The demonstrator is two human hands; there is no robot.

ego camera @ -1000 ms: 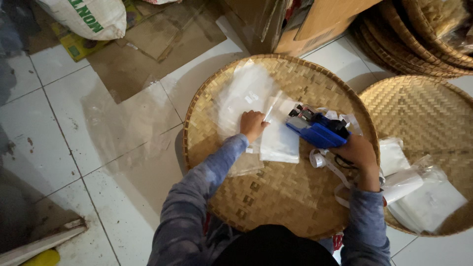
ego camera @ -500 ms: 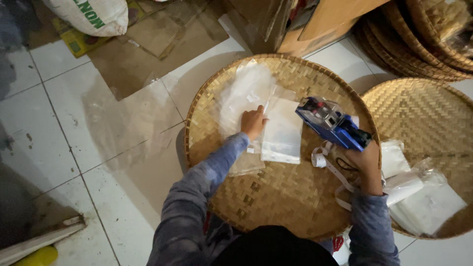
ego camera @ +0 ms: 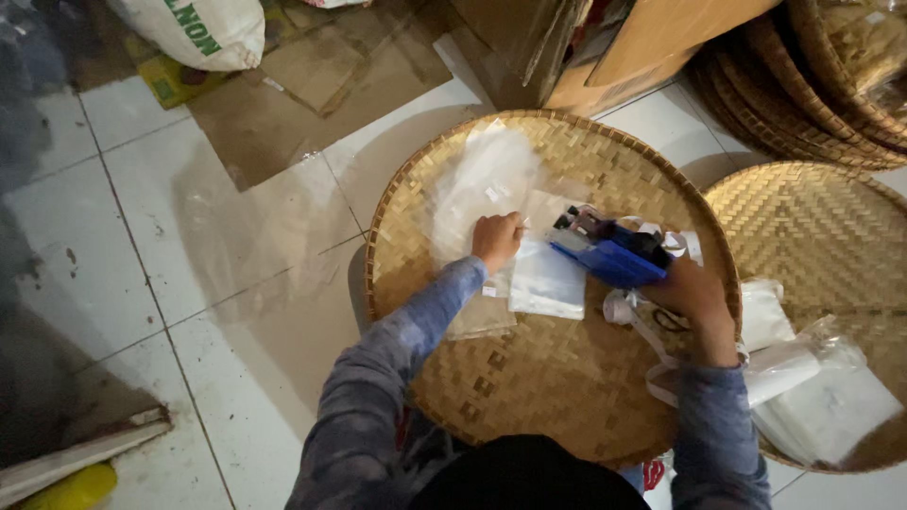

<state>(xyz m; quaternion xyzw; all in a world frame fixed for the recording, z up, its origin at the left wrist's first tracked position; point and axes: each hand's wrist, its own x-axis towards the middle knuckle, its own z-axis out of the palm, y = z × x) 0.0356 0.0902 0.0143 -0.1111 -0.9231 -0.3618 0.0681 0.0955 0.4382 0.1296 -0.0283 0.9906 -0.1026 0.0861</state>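
One blue label gun and one clear plastic bag lie in play on a round woven tray. The right hand has its fingers wrapped tight around the gun, tilted just over the bag. The left hand presses curled fingers on the bag's upper corner. A second woven tray with more bags sits beyond the right fingers.

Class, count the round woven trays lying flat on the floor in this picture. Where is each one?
2. One woven tray lies under both hands; a second tray lies to its right, partly cut off. More stand stacked at the top right; some may be hidden.
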